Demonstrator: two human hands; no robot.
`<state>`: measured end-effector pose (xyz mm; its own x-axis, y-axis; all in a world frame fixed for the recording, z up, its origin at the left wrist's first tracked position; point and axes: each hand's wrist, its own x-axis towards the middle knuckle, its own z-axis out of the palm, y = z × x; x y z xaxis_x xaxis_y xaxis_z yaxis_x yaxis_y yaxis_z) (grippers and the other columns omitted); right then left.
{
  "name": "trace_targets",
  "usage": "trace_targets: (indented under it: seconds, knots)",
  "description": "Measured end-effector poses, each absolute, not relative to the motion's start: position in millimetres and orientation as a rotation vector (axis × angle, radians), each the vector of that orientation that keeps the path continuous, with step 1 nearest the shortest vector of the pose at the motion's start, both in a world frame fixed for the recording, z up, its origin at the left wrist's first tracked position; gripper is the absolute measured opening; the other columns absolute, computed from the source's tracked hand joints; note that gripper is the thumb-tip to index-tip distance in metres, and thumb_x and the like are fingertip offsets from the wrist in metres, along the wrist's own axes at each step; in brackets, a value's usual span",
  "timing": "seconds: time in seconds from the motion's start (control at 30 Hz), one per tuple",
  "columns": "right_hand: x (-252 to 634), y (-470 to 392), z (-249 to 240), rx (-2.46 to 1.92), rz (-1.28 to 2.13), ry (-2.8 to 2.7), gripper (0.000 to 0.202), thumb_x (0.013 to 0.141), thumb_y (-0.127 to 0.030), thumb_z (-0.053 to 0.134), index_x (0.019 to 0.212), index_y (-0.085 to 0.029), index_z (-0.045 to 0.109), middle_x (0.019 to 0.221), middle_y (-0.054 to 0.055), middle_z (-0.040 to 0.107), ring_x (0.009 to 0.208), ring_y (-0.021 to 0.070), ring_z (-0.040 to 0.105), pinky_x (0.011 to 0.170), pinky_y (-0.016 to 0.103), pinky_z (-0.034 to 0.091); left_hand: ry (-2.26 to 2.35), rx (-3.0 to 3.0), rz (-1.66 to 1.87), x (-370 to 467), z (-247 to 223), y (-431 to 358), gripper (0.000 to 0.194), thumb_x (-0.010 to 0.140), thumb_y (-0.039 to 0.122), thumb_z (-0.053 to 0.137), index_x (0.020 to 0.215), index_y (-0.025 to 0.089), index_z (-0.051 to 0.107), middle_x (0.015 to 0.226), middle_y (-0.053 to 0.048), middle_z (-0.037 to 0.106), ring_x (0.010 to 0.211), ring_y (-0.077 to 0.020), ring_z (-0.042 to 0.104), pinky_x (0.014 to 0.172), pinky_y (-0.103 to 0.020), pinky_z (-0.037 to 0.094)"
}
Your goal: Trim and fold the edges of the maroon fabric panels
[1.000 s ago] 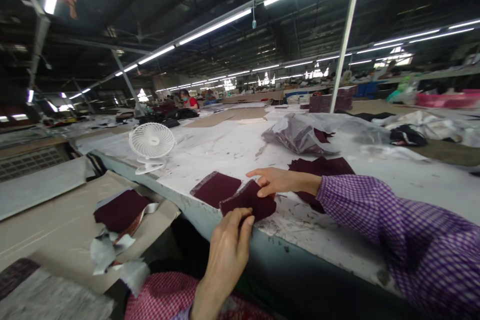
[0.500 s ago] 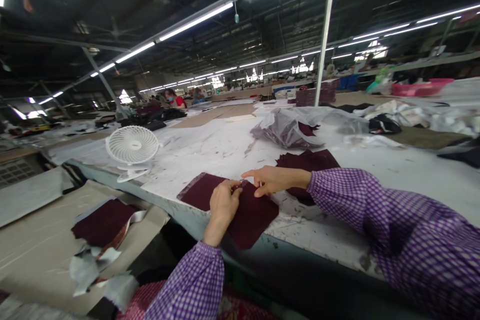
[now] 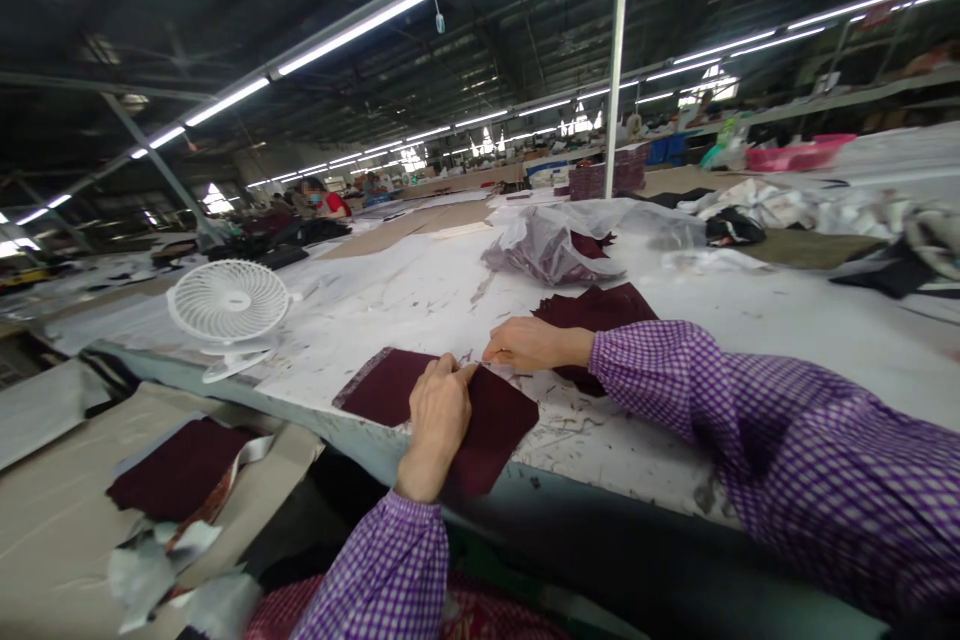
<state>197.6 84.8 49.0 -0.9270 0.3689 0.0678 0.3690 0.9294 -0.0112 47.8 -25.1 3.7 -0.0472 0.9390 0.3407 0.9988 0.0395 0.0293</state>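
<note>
Centrally, a front maroon piece (image 3: 495, 420) of cloth lies on the near edge of a white-covered table (image 3: 375, 305). Its long axis runs from the fingertips toward the wearer, with the lower end pointing down over the table edge. Just left of it, a left maroon piece (image 3: 382, 388) lies flat, its long axis roughly left to right and its speckled edge facing left.

The left hand covers part of the cloth, so where the two pieces meet is hidden. The front piece's lower end is dim, and the right sleeve is cut off by the picture's side.

The left hand (image 3: 439, 415) has its fingers bent and close together, touching the front piece's upper left part. The right hand (image 3: 531, 344) is curled, fingertips at the upper corner. The hands are nearly touching; whether either one pinches the cloth, I cannot tell.

Behind the right wrist is a maroon stack (image 3: 626, 305), with a clear plastic bag (image 3: 536, 245) beyond. A white fan (image 3: 229, 302) stands toward the left.
</note>
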Motion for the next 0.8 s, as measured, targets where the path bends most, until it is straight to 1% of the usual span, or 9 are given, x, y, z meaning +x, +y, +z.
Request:
trace_targets:
  seconds: [0.13,0.27,0.33,0.4,0.5,0.57,0.67,0.73,0.8]
  knots:
    - [198,80,52,-0.606,-0.018,-3.047,0.024,0.086,-0.017,0.046,0.085,-0.018,0.07,0.086,0.006,0.068,0.08,0.0169,0.059,0.064,0.025,0.035,-2.046,-2.004,-0.264,49,6,-25,0.037,0.092,0.018,0.036,0.107,0.028,0.068,0.093,-0.007,0.058,0.088,-0.0192,0.053,0.074,-0.03,0.04]
    - [195,82,49,-0.598,0.015,-2.976,0.028,0.089,-0.019,0.045,0.103,-0.02,0.07,0.099,0.007,0.069,0.09,0.0188,0.061,0.072,0.026,0.04,-2.03,-2.015,-0.189,50,8,-24,0.037,0.092,0.017,0.034,0.107,0.027,0.067,0.096,-0.008,0.058,0.089,-0.0201,0.053,0.074,-0.031,0.04]
    - [193,82,47,-0.569,0.046,-2.939,0.031,0.091,-0.019,0.044,0.11,-0.021,0.068,0.101,0.007,0.07,0.093,0.0188,0.062,0.076,0.026,0.041,-2.032,-2.014,-0.176,51,9,-24,0.038,0.093,0.017,0.033,0.11,0.026,0.066,0.097,-0.008,0.059,0.09,-0.0206,0.054,0.075,-0.031,0.04]
    - [192,79,46,-0.531,0.034,-2.932,0.03,0.092,-0.02,0.043,0.108,-0.02,0.068,0.096,0.007,0.071,0.091,0.0192,0.064,0.074,0.026,0.042,-2.034,-2.014,-0.173,52,9,-24,0.039,0.093,0.017,0.033,0.112,0.026,0.066,0.097,-0.008,0.059,0.091,-0.0211,0.055,0.075,-0.031,0.041]
    - [191,73,45,-0.549,-0.071,-2.964,0.027,0.091,-0.02,0.042,0.101,-0.02,0.067,0.086,0.008,0.071,0.081,0.0211,0.065,0.064,0.027,0.04,-2.046,-2.024,-0.184,54,11,-23,0.039,0.093,0.017,0.033,0.112,0.025,0.066,0.098,-0.008,0.059,0.092,-0.022,0.055,0.076,-0.032,0.041]
    - [191,69,44,-0.601,-0.123,-2.991,0.026,0.09,-0.019,0.043,0.1,-0.02,0.066,0.084,0.008,0.07,0.078,0.0215,0.065,0.061,0.027,0.039,-2.067,-2.04,-0.214,53,13,-23,0.038,0.093,0.017,0.034,0.11,0.025,0.067,0.098,-0.008,0.059,0.093,-0.022,0.055,0.075,-0.032,0.042]
    - [191,67,43,-0.622,-0.142,-3.016,0.027,0.089,-0.019,0.043,0.104,-0.021,0.065,0.089,0.009,0.07,0.08,0.0215,0.064,0.062,0.027,0.039,-2.092,-2.095,-0.316,43,15,-28,0.035,0.092,0.019,0.038,0.103,0.026,0.071,0.095,-0.007,0.061,0.093,-0.0205,0.056,0.073,-0.03,0.042]
    - [191,68,43,-0.604,-0.132,-3.031,0.028,0.09,-0.019,0.042,0.106,-0.022,0.065,0.092,0.009,0.069,0.084,0.0219,0.064,0.063,0.027,0.039,-2.099,-2.122,-0.44,30,12,-35,0.032,0.092,0.02,0.043,0.097,0.027,0.073,0.09,-0.004,0.062,0.091,-0.0192,0.056,0.073,-0.028,0.041]
    - [192,71,43,-0.58,-0.111,-3.051,0.029,0.09,-0.019,0.042,0.107,-0.022,0.065,0.095,0.009,0.069,0.088,0.0222,0.063,0.065,0.027,0.04,-2.089,-2.132,-0.616,15,6,-44,0.029,0.091,0.021,0.046,0.095,0.028,0.074,0.085,-0.003,0.063,0.086,-0.0175,0.056,0.072,-0.027,0.041]
